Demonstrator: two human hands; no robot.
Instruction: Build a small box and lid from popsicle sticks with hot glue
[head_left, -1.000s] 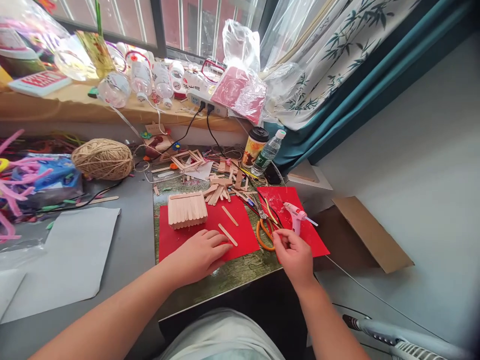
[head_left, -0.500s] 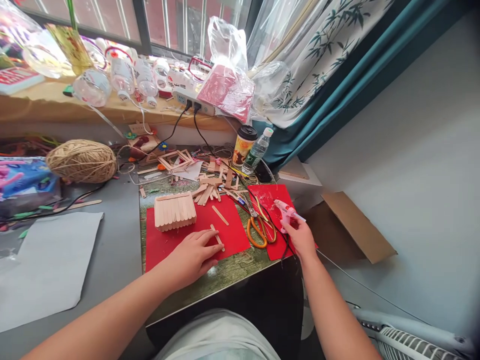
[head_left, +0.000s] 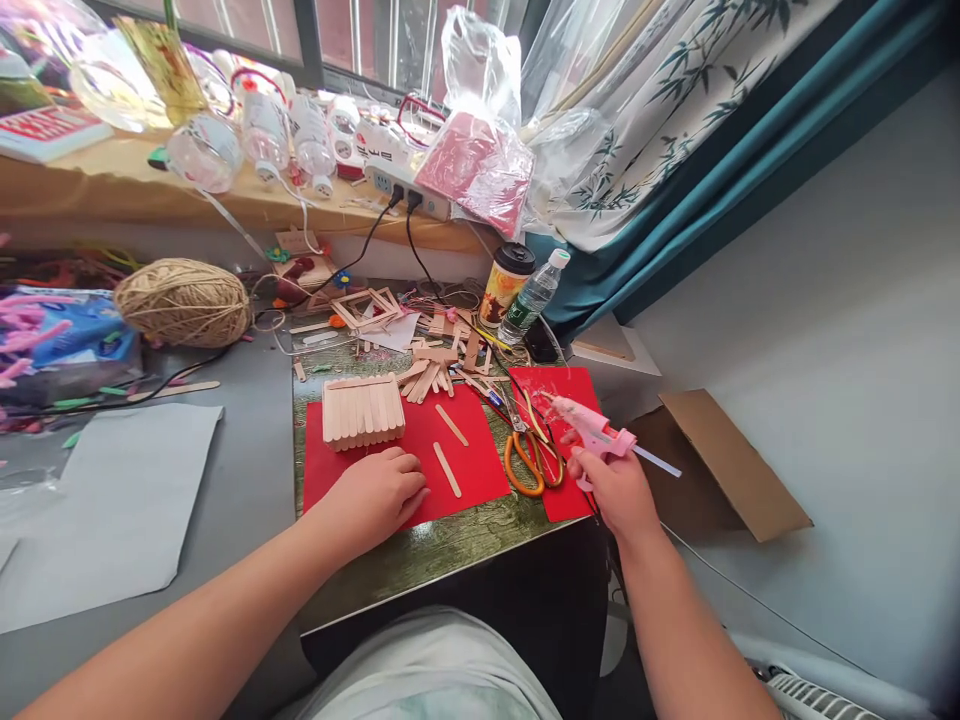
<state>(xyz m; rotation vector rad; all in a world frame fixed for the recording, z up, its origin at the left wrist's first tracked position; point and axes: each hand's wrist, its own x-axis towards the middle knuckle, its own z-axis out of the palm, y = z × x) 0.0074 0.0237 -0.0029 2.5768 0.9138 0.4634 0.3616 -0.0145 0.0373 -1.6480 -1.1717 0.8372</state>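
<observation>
Glue gun [head_left: 592, 432] is in the right hand [head_left: 616, 487], fist wrapped round the grip, lifted off the table over the right red sheet [head_left: 566, 385], nozzle aimed left toward the work, glue stick [head_left: 655, 461] poking out the back. Held clear of the surface, so I judge the hot tip is being kept off the paper. Left hand [head_left: 377, 493] lies flat, palm down, fingers loosely curled, grasping nothing; it presses on the left red sheet [head_left: 480, 465], probably pinning it so it doesn't slide. Just beside its fingertips lies a loose stick [head_left: 448, 469], a second stick [head_left: 452, 425] a bit farther back, both apart from each other and within easy reach. Behind the hand sits the stick panel [head_left: 363, 410], flat on the sheet's far left corner. The red sheets look like glue-drip mats over the green table [head_left: 450, 550]. Scissors [head_left: 529, 460] lie between the two sheets, near the gun hand. Farther back: scrap stick pile [head_left: 439, 360], cup [head_left: 505, 286], bottle [head_left: 531, 298], twine ball [head_left: 183, 302] off left.
</observation>
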